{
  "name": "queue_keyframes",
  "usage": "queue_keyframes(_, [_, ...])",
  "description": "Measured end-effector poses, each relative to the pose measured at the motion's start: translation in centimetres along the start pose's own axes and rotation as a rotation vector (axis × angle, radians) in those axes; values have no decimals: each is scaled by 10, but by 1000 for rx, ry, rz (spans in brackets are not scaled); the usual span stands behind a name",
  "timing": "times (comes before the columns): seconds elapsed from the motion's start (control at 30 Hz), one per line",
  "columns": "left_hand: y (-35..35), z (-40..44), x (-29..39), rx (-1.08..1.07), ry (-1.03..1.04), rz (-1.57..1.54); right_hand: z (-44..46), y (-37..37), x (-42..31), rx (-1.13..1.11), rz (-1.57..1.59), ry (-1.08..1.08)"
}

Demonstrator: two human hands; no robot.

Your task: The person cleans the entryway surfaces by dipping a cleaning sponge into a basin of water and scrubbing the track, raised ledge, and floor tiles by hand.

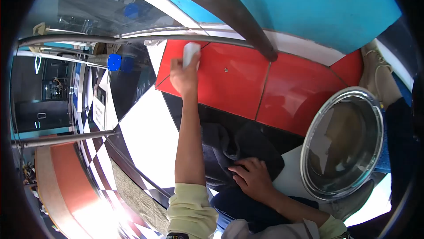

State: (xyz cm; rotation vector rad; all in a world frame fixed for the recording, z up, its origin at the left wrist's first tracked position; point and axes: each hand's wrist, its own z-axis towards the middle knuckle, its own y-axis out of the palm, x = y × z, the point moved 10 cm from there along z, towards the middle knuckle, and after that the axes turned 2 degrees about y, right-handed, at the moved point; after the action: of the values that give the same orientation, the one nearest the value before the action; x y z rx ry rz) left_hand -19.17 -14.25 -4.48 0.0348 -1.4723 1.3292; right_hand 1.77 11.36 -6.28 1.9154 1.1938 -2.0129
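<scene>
My left hand [184, 78] is stretched out over the red tiles [229, 84], its fingers closed round a small white block [191, 53] that is slightly blurred. Lower down, my right hand [254, 177] lies on a dark cloth [221, 144], with its fingers apart. At the right stands a round metal basin [304, 164] holding murky liquid, with something small and pale near its lower part.
A dark metal rail [234, 14] crosses above the red tiles, beside a blue panel [309, 5]. Another person's shoe [373, 69] is beyond the basin. Glass and a black-and-white checkered floor [145, 124] lie to the left, with a beige mat [137, 195].
</scene>
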Motion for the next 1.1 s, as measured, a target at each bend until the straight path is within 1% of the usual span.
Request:
queue_keyframes(0.07, [-11,-20,-57,55,-331,-537,-3,-4,-6,6,-12,-15])
queue_keyframes(0.13, [-36,-46,-62,143,-465,-798,-6,-11,-16,30,-19,-30])
queue_keyframes(0.17, [-44,-53,-55,99,-490,-887,-11,-20,-25,59,19,-42])
queue_keyframes(0.2, [-60,-54,-63,139,-543,-815,-13,-34,-35,95,54,-54])
queue_keyframes(0.27, [-84,-63,-45,188,-514,-1001,-22,-66,-54,190,86,-71])
queue_keyframes(0.3, [-91,-70,-35,158,-494,-1090,-26,-88,-59,258,79,-85])
queue_keyframes(0.33, [-96,-79,-25,155,-516,-1150,-29,-110,-62,327,72,-98])
queue_keyframes(0.4, [-98,-106,-2,144,-560,-1276,-40,-158,-47,502,-4,-49])
queue_keyframes(0.47, [-90,-136,18,109,-659,-1370,-48,-207,-32,577,-162,83])
queue_keyframes(0.53, [-78,-166,25,68,-762,-1436,-56,-247,-7,680,-275,132])
queue_keyframes(0.6, [-64,-190,24,17,-855,-1480,-65,-264,23,584,-514,294])
queue_keyframes(0.63, [-62,-202,26,43,-910,-1477,-71,-270,38,532,-631,380])
queue_keyframes(0.73, [-55,-215,20,31,-951,-1416,-93,-274,73,406,-667,541])
queue_keyframes(0.8, [-57,-203,18,31,-842,-1467,-101,-263,90,257,-624,631])
queue_keyframes(0.83, [-58,-199,13,43,-842,-1466,-106,-257,92,185,-600,680])
queue_keyframes(0.93, [-64,-189,4,56,-818,-1506,-115,-234,86,16,-480,749])
queue_keyframes(1.03, [-65,-188,-9,109,-882,-1570,-119,-217,77,-59,-592,705])
queue_keyframes(1.1, [-66,-188,-16,139,-913,-1609,-120,-209,86,-81,-628,689])
